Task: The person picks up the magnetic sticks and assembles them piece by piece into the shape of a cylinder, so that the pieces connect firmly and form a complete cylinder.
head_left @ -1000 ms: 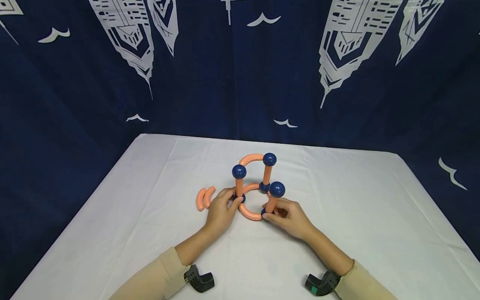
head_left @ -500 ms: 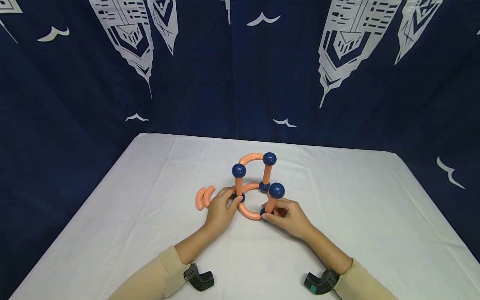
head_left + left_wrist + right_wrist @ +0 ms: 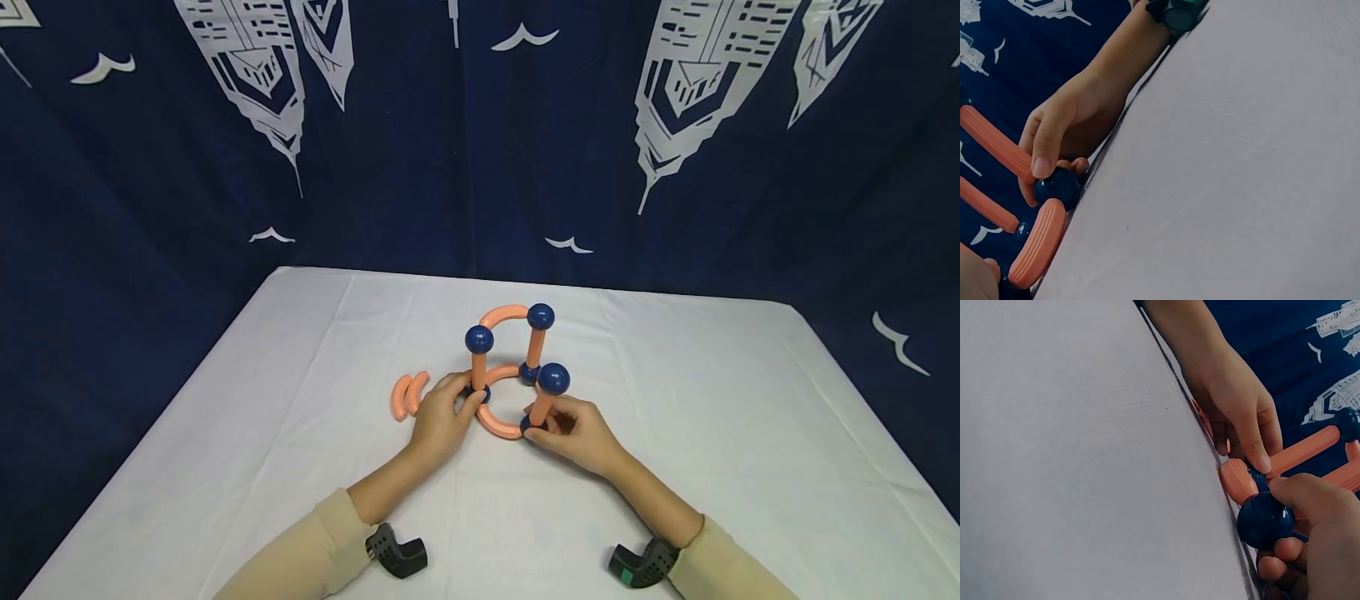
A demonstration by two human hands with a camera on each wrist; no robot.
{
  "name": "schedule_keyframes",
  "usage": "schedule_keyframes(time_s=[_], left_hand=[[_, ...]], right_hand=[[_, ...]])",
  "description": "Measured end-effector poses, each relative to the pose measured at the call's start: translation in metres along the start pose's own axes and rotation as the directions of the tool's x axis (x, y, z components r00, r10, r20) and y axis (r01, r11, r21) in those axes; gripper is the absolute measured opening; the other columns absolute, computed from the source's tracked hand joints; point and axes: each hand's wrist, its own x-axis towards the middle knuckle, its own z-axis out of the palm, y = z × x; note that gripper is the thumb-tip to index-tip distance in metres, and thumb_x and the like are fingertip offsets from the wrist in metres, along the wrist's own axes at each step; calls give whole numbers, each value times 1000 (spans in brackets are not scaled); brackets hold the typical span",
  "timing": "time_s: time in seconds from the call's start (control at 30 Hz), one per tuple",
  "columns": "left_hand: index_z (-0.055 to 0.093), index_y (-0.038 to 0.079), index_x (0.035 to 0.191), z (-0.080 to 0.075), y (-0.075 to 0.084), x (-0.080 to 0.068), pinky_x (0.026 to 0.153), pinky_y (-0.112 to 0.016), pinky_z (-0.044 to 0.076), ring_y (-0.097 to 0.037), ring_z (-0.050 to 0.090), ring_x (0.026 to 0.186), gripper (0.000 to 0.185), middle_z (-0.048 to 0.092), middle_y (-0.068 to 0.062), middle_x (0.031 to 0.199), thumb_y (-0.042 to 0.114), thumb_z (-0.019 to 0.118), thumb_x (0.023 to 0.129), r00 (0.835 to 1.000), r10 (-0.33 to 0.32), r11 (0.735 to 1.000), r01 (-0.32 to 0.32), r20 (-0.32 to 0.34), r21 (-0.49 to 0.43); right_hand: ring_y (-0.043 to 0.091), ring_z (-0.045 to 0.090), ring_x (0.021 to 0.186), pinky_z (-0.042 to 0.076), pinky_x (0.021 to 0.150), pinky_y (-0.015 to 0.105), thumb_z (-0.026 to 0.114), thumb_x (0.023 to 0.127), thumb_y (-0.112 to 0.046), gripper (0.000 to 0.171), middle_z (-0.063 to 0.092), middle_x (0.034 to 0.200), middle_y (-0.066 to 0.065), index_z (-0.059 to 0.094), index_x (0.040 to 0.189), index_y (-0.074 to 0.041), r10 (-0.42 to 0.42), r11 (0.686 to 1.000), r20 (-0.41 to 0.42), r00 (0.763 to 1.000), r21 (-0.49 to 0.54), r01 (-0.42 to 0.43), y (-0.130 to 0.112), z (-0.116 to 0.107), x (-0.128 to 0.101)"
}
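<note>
A frame of orange rods and dark blue balls stands on the white table in the head view. Curved rods (image 3: 498, 427) form its base ring, and three upright rods carry balls such as the left top ball (image 3: 479, 339) and the front top ball (image 3: 554, 378). One curved rod (image 3: 504, 314) joins the left and back top balls. My left hand (image 3: 441, 417) pinches the lower left ball (image 3: 485, 393). With thumb and fingers, my right hand (image 3: 585, 437) grips the lower front ball (image 3: 1266, 520), under the front upright. My right fingers partly hide that ball.
Two loose curved orange rods (image 3: 409, 396) lie left of the frame, close to my left hand. The white tablecloth (image 3: 712, 400) covers the table. A dark blue printed curtain (image 3: 465, 167) hangs behind the far edge. Each wrist wears a black device (image 3: 397, 554).
Both hands keep their holds on the lower balls. The front top ball dips very slightly, then rises again; otherwise the frame stays in place.
</note>
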Motion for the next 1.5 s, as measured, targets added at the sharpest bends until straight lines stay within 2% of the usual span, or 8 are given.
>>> schedule_keyframes(time_s=[0.13, 0.27, 0.4, 0.63, 0.93, 1.1, 1.37, 1.5], left_hand=[[66, 5, 120, -2, 0, 4, 86, -37, 51, -21, 64, 100, 31, 67, -8, 111, 18, 68, 93, 1000, 5, 1000, -5, 29, 23], [68, 6, 115, -5, 1, 10, 83, -36, 52, -20, 65, 96, 27, 68, -8, 106, 18, 70, 91, 998, 7, 998, -10, 57, 63], [69, 6, 113, -7, 1, 16, 84, -37, 52, -22, 66, 97, 27, 69, -9, 106, 17, 72, 89, 997, 7, 996, -14, 82, 89], [70, 8, 109, -6, -1, 26, 85, -39, 52, -24, 66, 99, 22, 70, -9, 103, 18, 71, 90, 993, 18, 997, -27, 119, 69], [69, 9, 110, -1, -5, 37, 84, -39, 52, -21, 67, 96, 22, 72, -4, 97, 19, 70, 90, 987, 58, 997, -65, 149, 37], [69, 8, 110, 2, -6, 42, 86, -39, 51, -22, 67, 97, 23, 72, -6, 98, 17, 71, 90, 983, 73, 997, -75, 167, 7], [70, 9, 110, 4, -3, 48, 87, -40, 50, -22, 67, 98, 23, 72, -6, 99, 19, 71, 89, 981, 51, 999, -52, 189, -3], [70, 9, 110, 5, -4, 51, 88, -40, 50, -22, 67, 98, 23, 72, -6, 100, 19, 71, 89, 978, 50, 999, -48, 203, -12]], right_hand=[[10, 45, 58, 39, 50, 25, 74, 76, 11, 19, 49, 64, 9, 68, 94, 6, -21, 1000, -19, 1000, 8, 21, 1, 1, -1], [23, 44, 54, 37, 49, 25, 74, 76, 12, 18, 47, 62, 16, 65, 88, 3, -56, 998, -39, 998, -8, 56, 2, 4, -1], [31, 43, 51, 36, 47, 24, 75, 74, 11, 21, 47, 61, 16, 61, 84, -1, -87, 995, -54, 995, -51, 84, 2, 7, 0], [29, 44, 49, 36, 46, 23, 77, 72, 9, 23, 48, 60, 15, 57, 78, 1, -117, 988, -66, 991, -113, 109, 0, 9, 0], [24, 41, 47, 35, 44, 23, 77, 68, 13, 27, 47, 61, 12, 54, 75, -1, -235, 963, -106, 966, -160, 216, 0, 9, -1], [23, 41, 47, 34, 43, 23, 77, 68, 14, 27, 48, 62, 11, 56, 76, -1, -248, 962, -134, 960, -156, 226, 0, 9, -1], [24, 42, 47, 34, 42, 22, 76, 67, 15, 28, 48, 62, 11, 55, 73, -3, -249, 961, -168, 954, -161, 223, 1, 9, -2], [25, 43, 50, 36, 43, 26, 77, 65, 16, 28, 48, 63, 12, 58, 75, -2, -269, 956, -174, 947, -169, 240, 0, 9, -1]])
